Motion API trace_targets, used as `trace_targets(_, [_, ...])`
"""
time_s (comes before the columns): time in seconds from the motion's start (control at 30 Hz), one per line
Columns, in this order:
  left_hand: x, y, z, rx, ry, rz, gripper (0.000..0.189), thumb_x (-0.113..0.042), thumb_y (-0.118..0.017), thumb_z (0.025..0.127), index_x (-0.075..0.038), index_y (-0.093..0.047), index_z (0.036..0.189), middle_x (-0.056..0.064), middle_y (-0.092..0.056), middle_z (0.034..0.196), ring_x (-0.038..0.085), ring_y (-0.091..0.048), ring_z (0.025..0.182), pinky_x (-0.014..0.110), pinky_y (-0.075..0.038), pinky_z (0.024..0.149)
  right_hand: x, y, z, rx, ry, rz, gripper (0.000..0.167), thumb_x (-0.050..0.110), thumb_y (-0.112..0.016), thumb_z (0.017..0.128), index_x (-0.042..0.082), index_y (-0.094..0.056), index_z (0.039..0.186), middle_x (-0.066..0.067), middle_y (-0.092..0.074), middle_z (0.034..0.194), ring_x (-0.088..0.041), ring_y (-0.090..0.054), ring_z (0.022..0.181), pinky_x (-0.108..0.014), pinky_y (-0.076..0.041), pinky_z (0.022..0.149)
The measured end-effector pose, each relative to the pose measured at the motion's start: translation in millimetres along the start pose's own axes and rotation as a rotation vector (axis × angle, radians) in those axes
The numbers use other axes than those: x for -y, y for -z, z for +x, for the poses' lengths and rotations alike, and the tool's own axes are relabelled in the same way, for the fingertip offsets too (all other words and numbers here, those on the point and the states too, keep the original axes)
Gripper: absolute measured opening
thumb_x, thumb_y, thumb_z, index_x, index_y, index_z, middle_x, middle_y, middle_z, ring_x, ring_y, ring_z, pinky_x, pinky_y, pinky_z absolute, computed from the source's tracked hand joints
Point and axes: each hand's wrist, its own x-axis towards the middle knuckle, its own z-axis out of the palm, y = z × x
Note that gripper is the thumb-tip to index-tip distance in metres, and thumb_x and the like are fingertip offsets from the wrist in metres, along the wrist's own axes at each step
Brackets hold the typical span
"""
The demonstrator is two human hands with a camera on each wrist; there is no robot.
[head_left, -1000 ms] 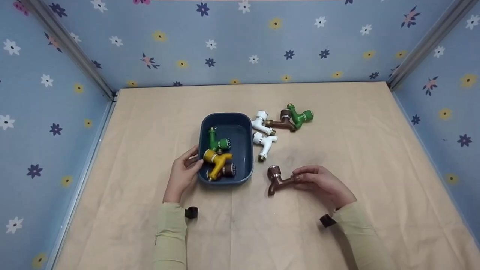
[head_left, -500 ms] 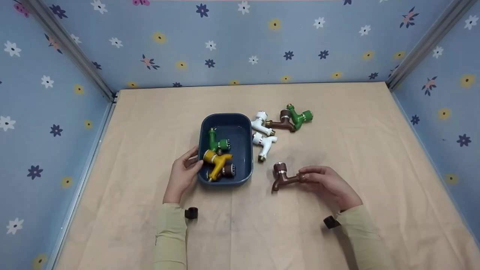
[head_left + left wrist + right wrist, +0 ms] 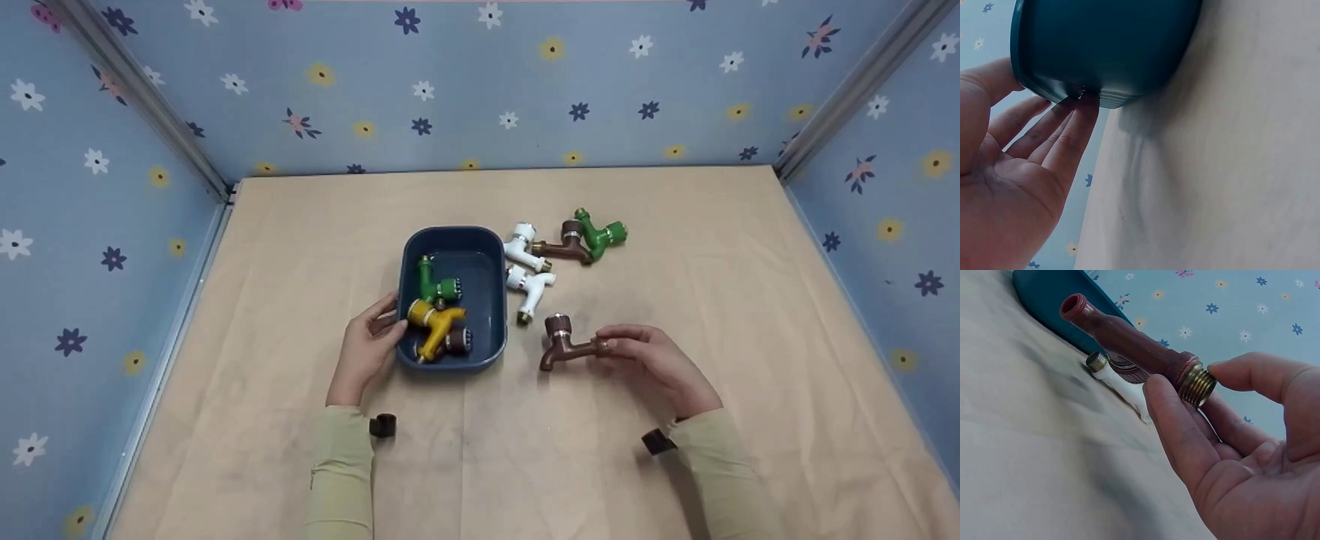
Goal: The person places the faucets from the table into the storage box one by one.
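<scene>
My right hand (image 3: 660, 367) pinches a brown faucet (image 3: 561, 349) by its threaded inlet. In the right wrist view, thumb and fingertips close on the brass thread (image 3: 1198, 387), and the faucet's body (image 3: 1129, 342) points away from the palm, above the cloth. My left hand (image 3: 366, 349) holds the left wall of a dark blue plastic bin (image 3: 491, 300), thumb at the rim and fingers against the outside (image 3: 1075, 140). Inside the bin lie a green faucet (image 3: 435, 285), a yellow faucet (image 3: 439, 326) and, partly hidden under the yellow one, a brown faucet (image 3: 459, 341).
Just right of the bin lie two white faucets (image 3: 531, 292), one behind the other. Behind them, another brown faucet (image 3: 566, 247) touches a green faucet (image 3: 600, 234). Beige cloth (image 3: 675, 285) covers the table, and flowered blue panels (image 3: 480, 82) stand around it.
The brown faucet in my right hand has shifted slightly right and away from me, turning a little so its inlet lies more level. My left hand and the bin have stayed put.
</scene>
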Motion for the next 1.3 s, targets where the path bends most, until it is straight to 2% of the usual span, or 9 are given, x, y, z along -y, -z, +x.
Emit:
trace_targets(0.17, [1.2, 0.3, 0.9, 0.002, 0.009, 0.014, 0.052, 0.006, -0.059, 0.090, 0.007, -0.042, 0.140, 0.029, -0.048, 0.132, 0.040, -0.052, 0.117, 0.025, -0.048, 0.092, 4, -4, 1.9, -0.013, 0.009, 0.024, 0.037, 0.003, -0.063, 0.090, -0.014, -0.055, 0.122, -0.016, -0.067, 0.104, -0.025, -0.067, 0.093, -0.037, -0.053, 0.086])
trace_targets(0.4, [23.8, 4.4, 9.0, -0.003, 0.004, 0.017, 0.053, 0.002, -0.062, 0.091, 0.000, -0.044, 0.141, 0.025, -0.049, 0.134, 0.036, -0.053, 0.118, 0.028, -0.047, 0.094, 7, -8, 4.3, -0.033, 0.015, 0.064, 0.031, 0.001, -0.062, 0.090, -0.012, -0.059, 0.118, -0.018, -0.066, 0.105, -0.024, -0.067, 0.092, -0.036, -0.053, 0.086])
trace_targets(0.53, [27.7, 5.2, 10.0, -0.011, -0.020, 0.035, 0.053, 0.002, -0.063, 0.090, 0.001, -0.045, 0.140, 0.024, -0.050, 0.132, 0.035, -0.054, 0.116, 0.029, -0.047, 0.094, 10, -11, 6.3, -0.031, 0.024, 0.082, 0.031, 0.002, -0.064, 0.090, -0.012, -0.060, 0.117, -0.017, -0.066, 0.106, -0.021, -0.067, 0.092, -0.040, -0.050, 0.091])
trace_targets(0.7, [28.4, 6.1, 10.3, -0.011, -0.036, 0.035, 0.052, 0.003, -0.063, 0.090, 0.003, -0.046, 0.139, 0.022, -0.049, 0.136, 0.036, -0.054, 0.116, 0.028, -0.048, 0.093, 16, -18, 10.3, -0.029, 0.046, 0.131, 0.032, 0.000, -0.065, 0.088, -0.014, -0.059, 0.117, -0.019, -0.065, 0.106, -0.025, -0.067, 0.092, -0.049, -0.044, 0.096])
trace_targets(0.97, [24.2, 6.4, 10.3, 0.003, -0.032, 0.041, 0.051, 0.002, -0.063, 0.090, 0.002, -0.046, 0.139, 0.020, -0.044, 0.142, 0.036, -0.053, 0.118, 0.027, -0.047, 0.094, 23, -30, 16.0, -0.017, 0.052, 0.196, 0.033, -0.003, -0.063, 0.088, -0.016, -0.056, 0.117, -0.020, -0.064, 0.104, -0.028, -0.067, 0.093, -0.042, -0.049, 0.091])
trace_targets(1.3, [19.9, 13.6, 9.4, 0.090, -0.032, 0.071, 0.050, 0.004, -0.056, 0.094, 0.000, -0.042, 0.142, 0.024, -0.044, 0.140, 0.038, -0.050, 0.122, 0.023, -0.047, 0.091, 27, -40, 21.8, 0.005, 0.050, 0.230, 0.025, -0.004, -0.061, 0.089, -0.013, -0.060, 0.113, -0.021, -0.061, 0.107, -0.028, -0.066, 0.095, -0.042, -0.047, 0.094])
